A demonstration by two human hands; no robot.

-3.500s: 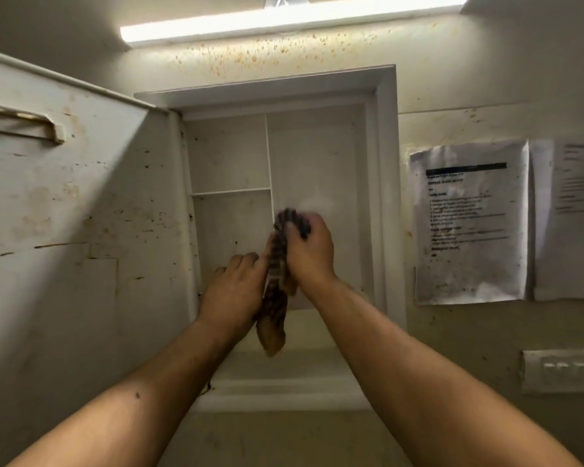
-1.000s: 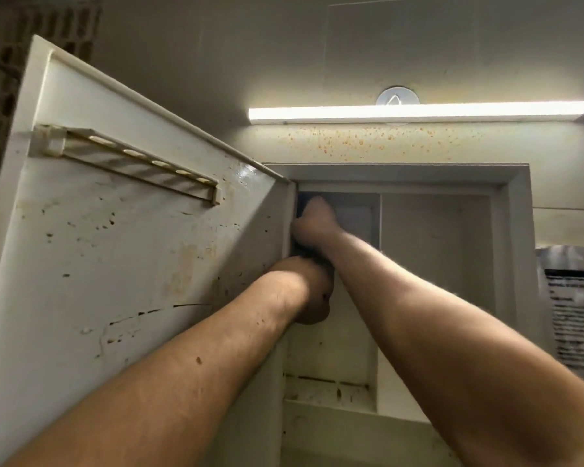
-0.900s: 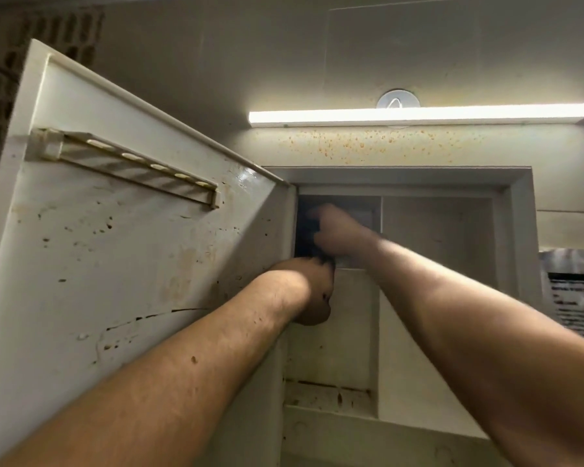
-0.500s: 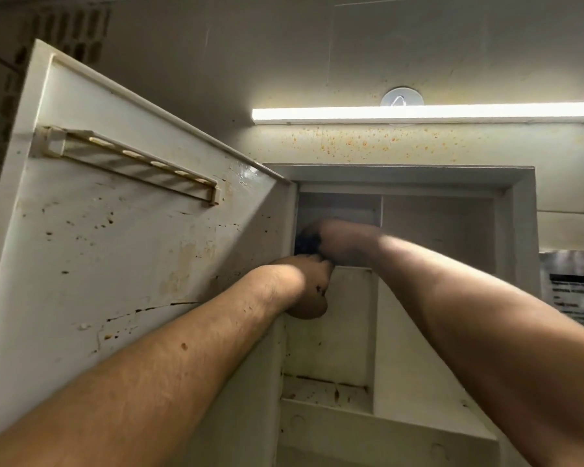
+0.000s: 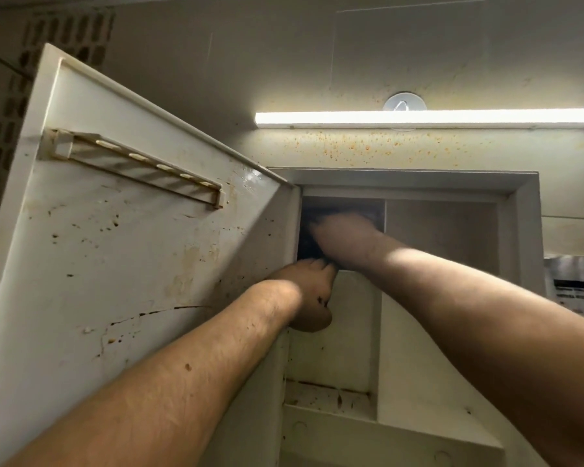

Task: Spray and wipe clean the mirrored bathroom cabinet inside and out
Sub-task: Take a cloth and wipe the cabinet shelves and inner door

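Left hand (image 5: pixel 304 294) has kept its place since half a second ago. Its fingers curl over the front edge of the shelf (image 5: pixel 341 271), just right of the open door (image 5: pixel 132 264), and the forearm rises from the lower left. Beyond it, the dark cloth (image 5: pixel 305 246) now reaches the top of the upper left compartment of the cabinet (image 5: pixel 526 230), and the right hand (image 5: pixel 341 234) has lifted off the shelf with it. That hand presses the cloth to the back wall, fingers laid out leftward though smeared by motion, arm stretched in from the lower right. At the far right a paper notice (image 5: pixel 577 284) hangs on the wall, its print too blurred to read.
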